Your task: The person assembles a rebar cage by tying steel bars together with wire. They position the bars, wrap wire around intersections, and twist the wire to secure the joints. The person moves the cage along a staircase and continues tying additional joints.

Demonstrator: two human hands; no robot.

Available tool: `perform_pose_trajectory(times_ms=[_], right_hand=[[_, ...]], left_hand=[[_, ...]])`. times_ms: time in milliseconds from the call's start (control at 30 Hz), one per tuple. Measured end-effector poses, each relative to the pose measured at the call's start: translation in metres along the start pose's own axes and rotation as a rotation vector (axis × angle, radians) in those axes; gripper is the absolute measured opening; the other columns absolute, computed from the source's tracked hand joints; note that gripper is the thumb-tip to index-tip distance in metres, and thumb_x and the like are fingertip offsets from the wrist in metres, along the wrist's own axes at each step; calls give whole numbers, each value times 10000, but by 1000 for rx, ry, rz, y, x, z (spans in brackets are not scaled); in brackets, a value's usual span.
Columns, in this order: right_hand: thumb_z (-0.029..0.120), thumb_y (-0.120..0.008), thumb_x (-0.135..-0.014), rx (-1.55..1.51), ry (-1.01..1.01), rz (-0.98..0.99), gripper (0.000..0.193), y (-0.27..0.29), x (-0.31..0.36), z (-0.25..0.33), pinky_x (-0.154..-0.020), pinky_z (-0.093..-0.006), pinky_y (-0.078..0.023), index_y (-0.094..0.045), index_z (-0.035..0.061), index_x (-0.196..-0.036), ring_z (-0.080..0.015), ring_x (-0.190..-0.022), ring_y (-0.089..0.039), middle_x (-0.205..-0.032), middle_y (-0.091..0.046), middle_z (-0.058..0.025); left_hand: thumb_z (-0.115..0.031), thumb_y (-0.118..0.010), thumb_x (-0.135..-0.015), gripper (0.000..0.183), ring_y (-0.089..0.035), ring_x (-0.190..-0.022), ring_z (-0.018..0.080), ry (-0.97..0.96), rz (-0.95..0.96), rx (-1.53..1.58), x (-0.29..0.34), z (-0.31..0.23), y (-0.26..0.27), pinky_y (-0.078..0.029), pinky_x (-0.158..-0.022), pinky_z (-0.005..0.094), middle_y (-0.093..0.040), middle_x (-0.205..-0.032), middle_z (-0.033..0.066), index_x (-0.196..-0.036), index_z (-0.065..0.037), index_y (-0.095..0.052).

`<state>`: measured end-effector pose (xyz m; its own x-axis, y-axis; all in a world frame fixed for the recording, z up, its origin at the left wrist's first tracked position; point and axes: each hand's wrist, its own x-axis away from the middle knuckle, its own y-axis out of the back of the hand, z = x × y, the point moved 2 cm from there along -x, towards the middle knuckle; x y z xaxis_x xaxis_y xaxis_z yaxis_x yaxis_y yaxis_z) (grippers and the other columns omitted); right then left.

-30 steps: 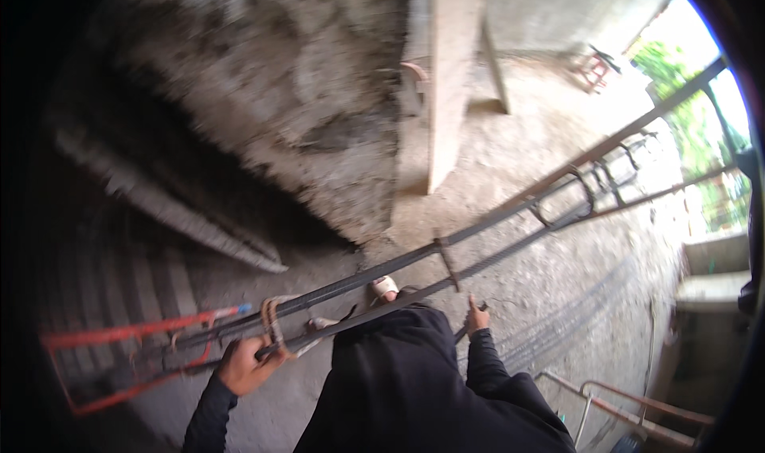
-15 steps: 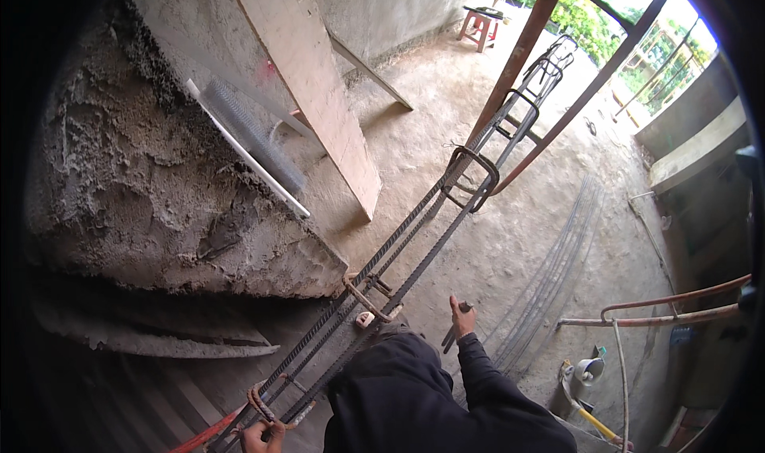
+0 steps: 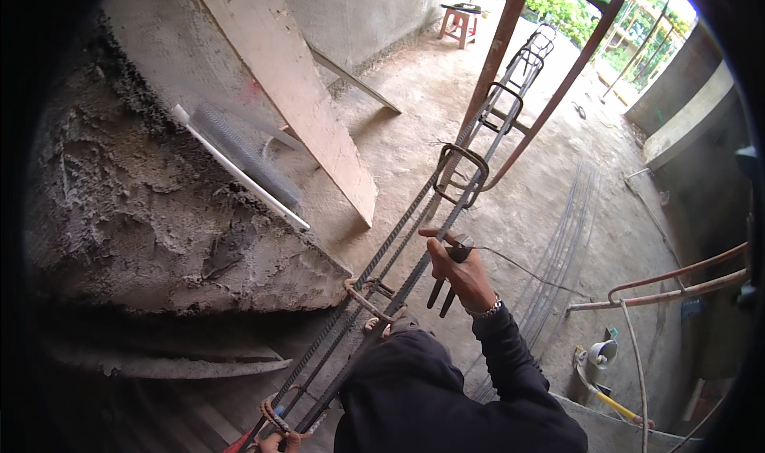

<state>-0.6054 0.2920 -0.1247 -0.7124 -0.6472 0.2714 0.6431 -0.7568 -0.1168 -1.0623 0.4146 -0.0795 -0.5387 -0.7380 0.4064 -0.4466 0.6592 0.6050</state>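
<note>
A long cage of ribbed steel rebar (image 3: 414,276) runs from the lower left to the far upper right. My right hand (image 3: 468,282) is closed on a pair of dark pincers (image 3: 460,250), their handles pointing down. Its index finger reaches out to the bar beside it. A thin wire (image 3: 526,275) trails rightward from the pincers. At the lower edge my left hand (image 3: 280,443) grips rusty stirrups (image 3: 272,411) bunched round the bars; part of this hand is cut off. Further along, a rusty stirrup (image 3: 366,300) and a dark stirrup (image 3: 462,174) surround the bars.
Rough masonry (image 3: 159,230) rises at left, near a leaning board (image 3: 295,102) and rolled mesh (image 3: 247,154). Rusty posts (image 3: 496,62) hold the cage's far part. Loose rods (image 3: 566,238) lie on the floor. At right are a pipe frame (image 3: 661,298) and a yellow-handled tool (image 3: 613,405).
My right hand with the pincers has moved up and forward to the rebar, and the trailing wire now shows. My left hand stays at the stirrups. The whole view has shifted slightly.
</note>
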Motion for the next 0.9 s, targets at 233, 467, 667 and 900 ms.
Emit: perform_pose_trajectory(times_ms=[233, 467, 667, 900], right_hand=[[297, -702, -968, 120, 136, -112, 321, -23, -10, 8, -571, -270, -348, -571, 72, -780, -60, -628, -412, -676, -466, 67], [264, -735, -940, 55, 107, -133, 307, -22, 2, 0, -567, -279, -330, -545, 80, -784, -62, -636, -392, -698, -452, 68], [143, -771, -892, -202, 18, -103, 220, -21, 4, 1, -584, -225, -343, -567, 82, -949, -42, -642, -443, -729, -475, 71], [194, -782, -896, -176, -87, 34, 237, 0, 5, 12, -622, -230, -406, -638, 54, -1021, -53, -682, -506, -769, -517, 70]], left_hand=[[-498, -615, -994, 537, -616, -716, 178, 4, -37, 19, -2, 3, 1, -481, -675, 357, -677, -768, 108, -947, 30, -698], [-439, -617, -1003, 467, -580, -709, 158, -27, -12, 63, 5, 5, -4, -476, -681, 332, -650, -764, 80, -962, 20, -699], [-441, -619, -1001, 469, -602, -772, 148, 36, 32, -45, 10, 4, 9, -486, -714, 325, -658, -826, 93, -1037, 22, -684], [-355, -700, -957, 413, -662, -949, 222, -160, -133, -331, 5, -138, 56, -525, -804, 348, -659, -1071, 146, -1100, 28, -647]])
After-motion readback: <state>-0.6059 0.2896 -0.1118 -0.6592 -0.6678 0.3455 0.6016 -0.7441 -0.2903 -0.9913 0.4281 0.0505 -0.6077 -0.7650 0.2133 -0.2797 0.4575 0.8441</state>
